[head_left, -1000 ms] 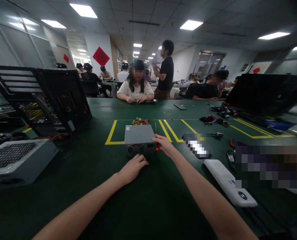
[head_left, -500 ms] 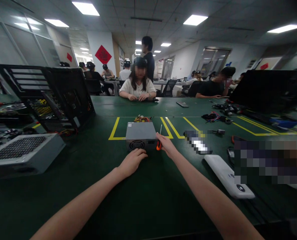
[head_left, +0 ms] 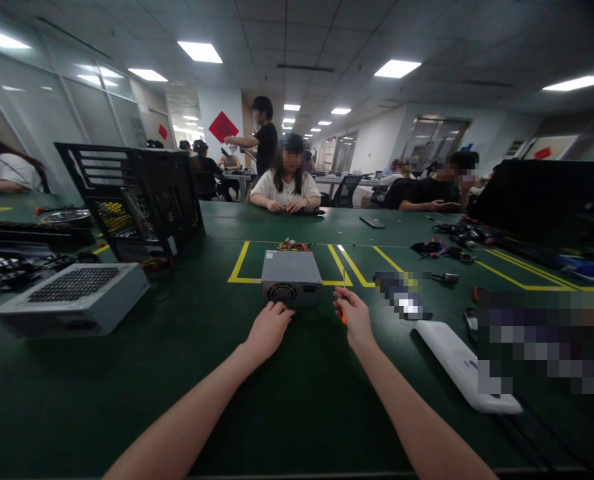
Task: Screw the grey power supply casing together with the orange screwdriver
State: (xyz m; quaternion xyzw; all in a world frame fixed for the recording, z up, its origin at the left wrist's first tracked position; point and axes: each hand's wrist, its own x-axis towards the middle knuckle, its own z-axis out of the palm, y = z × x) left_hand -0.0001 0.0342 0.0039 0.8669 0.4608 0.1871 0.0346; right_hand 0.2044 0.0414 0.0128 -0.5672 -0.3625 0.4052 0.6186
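A grey computer power supply (head_left: 291,268) lies on the green table, its fan grille and socket facing me and a bundle of wires behind it. My left hand (head_left: 269,327) rests at its lower front edge with the fingertips against it; the fingers are not wrapped round anything. To the right, apart from the box, my right hand (head_left: 355,319) is closed round a screwdriver (head_left: 343,315) with an orange handle, its thin shaft pointing up and away from me.
A second power supply (head_left: 71,300) and a black computer case (head_left: 141,200) stand at left. On the right lie a white rounded device (head_left: 467,367), cables (head_left: 439,248) and a dark monitor (head_left: 561,207). A person (head_left: 287,180) sits opposite, near a phone (head_left: 372,222).
My right hand has drawn away from the power supply's right side with the screwdriver. My left hand stays at its front. The view has shifted, and the standing person in the background has moved left.
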